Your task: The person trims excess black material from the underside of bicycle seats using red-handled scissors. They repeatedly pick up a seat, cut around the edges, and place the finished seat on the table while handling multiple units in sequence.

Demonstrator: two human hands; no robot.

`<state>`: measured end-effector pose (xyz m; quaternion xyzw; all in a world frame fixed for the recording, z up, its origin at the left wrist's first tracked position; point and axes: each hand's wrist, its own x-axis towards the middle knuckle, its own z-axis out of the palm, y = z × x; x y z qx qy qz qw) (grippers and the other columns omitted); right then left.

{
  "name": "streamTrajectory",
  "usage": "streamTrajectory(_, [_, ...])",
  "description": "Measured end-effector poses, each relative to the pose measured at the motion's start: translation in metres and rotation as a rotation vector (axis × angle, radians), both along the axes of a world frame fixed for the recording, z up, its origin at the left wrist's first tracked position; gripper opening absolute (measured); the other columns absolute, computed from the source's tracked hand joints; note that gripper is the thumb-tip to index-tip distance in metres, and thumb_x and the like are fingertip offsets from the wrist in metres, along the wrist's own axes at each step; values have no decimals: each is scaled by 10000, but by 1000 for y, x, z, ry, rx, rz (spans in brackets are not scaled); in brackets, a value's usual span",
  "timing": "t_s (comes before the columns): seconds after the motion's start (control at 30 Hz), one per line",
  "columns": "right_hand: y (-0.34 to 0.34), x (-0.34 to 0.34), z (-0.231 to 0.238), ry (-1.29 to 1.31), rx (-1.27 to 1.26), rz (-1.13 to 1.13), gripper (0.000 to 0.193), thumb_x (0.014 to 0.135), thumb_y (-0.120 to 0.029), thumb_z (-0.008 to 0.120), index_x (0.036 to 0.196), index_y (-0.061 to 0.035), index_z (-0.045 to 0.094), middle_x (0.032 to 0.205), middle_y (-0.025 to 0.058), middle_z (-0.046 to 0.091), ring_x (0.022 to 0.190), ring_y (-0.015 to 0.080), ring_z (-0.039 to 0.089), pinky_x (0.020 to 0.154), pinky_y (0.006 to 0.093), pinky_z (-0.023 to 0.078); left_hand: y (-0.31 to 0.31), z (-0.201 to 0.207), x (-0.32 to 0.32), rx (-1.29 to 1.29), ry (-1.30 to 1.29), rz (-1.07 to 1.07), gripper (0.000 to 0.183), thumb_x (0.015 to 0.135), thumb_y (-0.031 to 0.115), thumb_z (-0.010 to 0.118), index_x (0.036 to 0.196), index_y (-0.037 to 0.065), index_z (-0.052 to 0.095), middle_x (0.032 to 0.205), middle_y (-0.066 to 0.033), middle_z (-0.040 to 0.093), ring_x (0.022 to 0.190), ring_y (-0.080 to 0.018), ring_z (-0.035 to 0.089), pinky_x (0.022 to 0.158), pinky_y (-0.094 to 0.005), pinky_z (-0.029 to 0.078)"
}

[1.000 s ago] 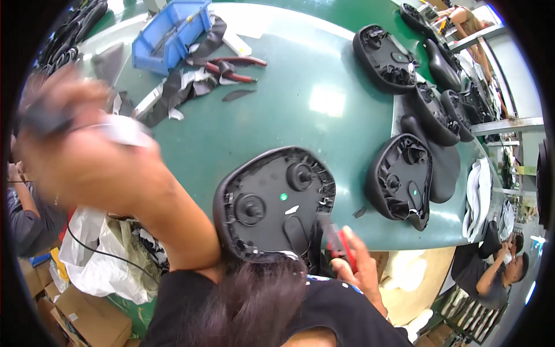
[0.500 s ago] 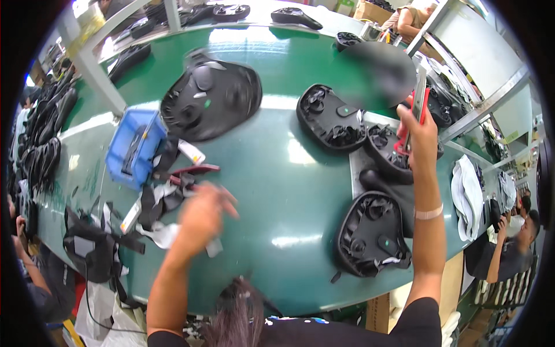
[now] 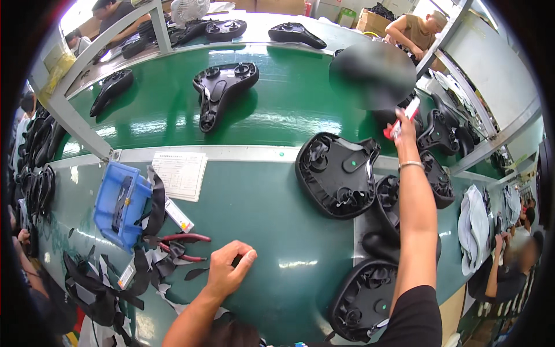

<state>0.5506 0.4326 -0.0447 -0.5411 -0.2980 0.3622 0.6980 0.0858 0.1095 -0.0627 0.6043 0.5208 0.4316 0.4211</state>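
My right hand (image 3: 407, 132) reaches far out on the right, closed round a red-handled hand tool (image 3: 403, 118) with a pale metal part; its exact kind cannot be made out. Over the table at centre-left, my left hand (image 3: 230, 268) is loosely curled, and I see nothing in it. Just left of it lie red-handled pliers (image 3: 184, 238) among black strips (image 3: 155, 205). A black saddle (image 3: 338, 173) rests underside up left of my right forearm. Another saddle (image 3: 364, 301) lies nearer, partly behind my right sleeve. Beyond the table, a saddle (image 3: 218, 92) sits on a green belt (image 3: 277, 110).
A blue bin (image 3: 118, 205) and a printed sheet (image 3: 179, 175) lie at the left. More saddles (image 3: 439, 133) are stacked at the right. Metal frame posts (image 3: 78, 124) stand at both sides. Co-workers (image 3: 425, 34) sit across the belt and at the right.
A blurred saddle over the left side of the table is gone from there; one now lies on the belt. My left hand has curled. My right hand reaches farther out with the tool. The view has shifted.
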Motion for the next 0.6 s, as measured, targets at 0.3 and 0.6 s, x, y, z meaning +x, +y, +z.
streamTrajectory(0.3, [-224, -232, 122, -1141, 288, 759, 348, 689, -163, 730, 1027, -137, 653, 987, 74, 541, 818, 199, 576, 520, 291, 481, 0, 0, -18, -195, -682, -29, 384, 957, 352, 502, 1128, 10, 540, 1054, -136, 612, 915, -200, 598, 785, -332, 487])
streamTrajectory(0.6, [-434, -258, 61, -1142, 187, 1325, 435, 678, -151, 764, 1087, -95, 625, 1137, 129, 581, 887, 270, 613, 687, 344, 517, -79, 40, -85, -582, -838, 128, 564, 825, 271, 667, 1257, -27, 460, 1095, -138, 598, 942, -192, 637, 801, -319, 541])
